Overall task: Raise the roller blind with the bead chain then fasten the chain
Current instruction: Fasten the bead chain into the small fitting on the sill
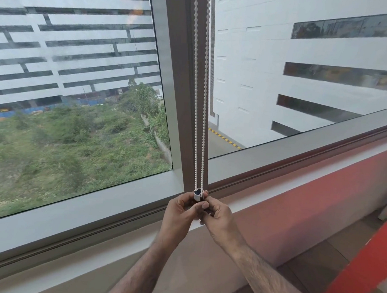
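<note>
Two bare forearms reach up from the bottom edge toward a window. The left hand (179, 210) and right hand (216, 215) meet just above the smooth, pale beige window ledge (91, 251), fingers curled close together. Between them they pinch a small white plastic chain holder with a dark inner slot (198, 194), its top showing above the fingertips. Out of this holder a white plastic bead chain (198, 106) rises in two taut, parallel strands of tiny round beads, running up in front of the matte grey-brown metal window post (180, 89) and out of view. Beyond the glass lie scrubby green ground (64, 138) and white, banded concrete buildings (307, 51).
</note>
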Demonstrator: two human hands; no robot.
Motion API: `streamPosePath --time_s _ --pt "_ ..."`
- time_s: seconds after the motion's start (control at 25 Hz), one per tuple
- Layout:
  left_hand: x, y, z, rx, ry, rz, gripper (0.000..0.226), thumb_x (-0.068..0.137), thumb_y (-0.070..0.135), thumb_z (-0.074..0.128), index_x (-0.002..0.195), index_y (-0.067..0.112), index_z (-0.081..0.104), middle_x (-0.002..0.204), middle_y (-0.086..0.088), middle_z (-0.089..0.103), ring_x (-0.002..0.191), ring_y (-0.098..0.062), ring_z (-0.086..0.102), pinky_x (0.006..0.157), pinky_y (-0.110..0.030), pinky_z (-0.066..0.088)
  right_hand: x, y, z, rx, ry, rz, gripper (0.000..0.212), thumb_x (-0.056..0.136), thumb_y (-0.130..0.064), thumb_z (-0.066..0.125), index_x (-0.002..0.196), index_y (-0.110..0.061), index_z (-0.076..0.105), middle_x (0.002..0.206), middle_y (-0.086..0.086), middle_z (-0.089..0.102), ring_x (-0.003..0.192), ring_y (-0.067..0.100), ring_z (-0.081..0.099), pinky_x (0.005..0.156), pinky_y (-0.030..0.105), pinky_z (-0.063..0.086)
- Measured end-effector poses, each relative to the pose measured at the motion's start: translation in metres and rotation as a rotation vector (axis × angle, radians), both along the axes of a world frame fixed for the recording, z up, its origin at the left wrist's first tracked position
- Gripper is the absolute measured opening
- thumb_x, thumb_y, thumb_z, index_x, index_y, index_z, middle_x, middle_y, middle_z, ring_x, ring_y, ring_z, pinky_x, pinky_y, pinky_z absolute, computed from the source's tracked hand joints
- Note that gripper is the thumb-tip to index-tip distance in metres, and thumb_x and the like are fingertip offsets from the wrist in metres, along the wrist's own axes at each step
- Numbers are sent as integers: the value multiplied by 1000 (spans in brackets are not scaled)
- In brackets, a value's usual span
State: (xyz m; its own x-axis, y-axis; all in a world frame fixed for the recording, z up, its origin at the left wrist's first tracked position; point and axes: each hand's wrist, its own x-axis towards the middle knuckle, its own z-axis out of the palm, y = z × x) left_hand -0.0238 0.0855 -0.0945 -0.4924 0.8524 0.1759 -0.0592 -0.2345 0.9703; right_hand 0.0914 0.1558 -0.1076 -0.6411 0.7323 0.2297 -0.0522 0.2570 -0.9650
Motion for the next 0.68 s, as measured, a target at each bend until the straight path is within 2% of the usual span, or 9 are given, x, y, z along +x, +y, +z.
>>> streamPosePath --time_s 0.08,0.16,0.24,0.32,0.44,0.68 --pt "-1 1 -6 16 21 8 18 87 -5 73 101 5 77 98 -6 81 91 -15 74 79 -25 60 0 -2 0 -26 38 -5 31 98 -1 61 116 -22 75 87 -15 79 84 -1 73 78 17 57" --pt "-1 3 -10 29 52 8 19 88 0 74 106 2 76 105 -7 81 98 -14 75 85 -25 58 -1 -3 -3 -43 78 -28 28 98 -4 64 120 -19 75 103 -6 81 102 8 76 92 27 59" --pt "-1 6 -14 25 59 -2 20 89 0 72 109 3 76 107 -6 81 101 -15 74 88 -27 58 -1 -1 -8 -19 71 -64 26 98 -10 67 119 -23 75 108 -3 81 107 12 75 97 36 59" --pt "1 7 -15 25 68 -14 19 91 -2 70 109 5 76 106 -4 81 101 -14 74 89 -26 57 -2 0 -13 1 56 -108 25 97 -13 68 118 -25 75 107 -4 80 106 11 75 97 41 60" --pt "1 7 -16 30 90 -38 19 94 -2 68 109 6 75 105 -2 81 99 -13 74 88 -26 57 -1 -3 -16 18 49 -157 26 95 -15 70 118 -26 75 105 -6 81 104 8 75 95 41 61" --pt "12 3 -13 30 90 -76 21 97 -3 64 113 7 74 101 0 79 94 -11 73 87 -24 57 8 -13 -10 111 13 -279 22 90 -16 76 110 -24 77 94 -11 81 93 -2 75 83 25 61"
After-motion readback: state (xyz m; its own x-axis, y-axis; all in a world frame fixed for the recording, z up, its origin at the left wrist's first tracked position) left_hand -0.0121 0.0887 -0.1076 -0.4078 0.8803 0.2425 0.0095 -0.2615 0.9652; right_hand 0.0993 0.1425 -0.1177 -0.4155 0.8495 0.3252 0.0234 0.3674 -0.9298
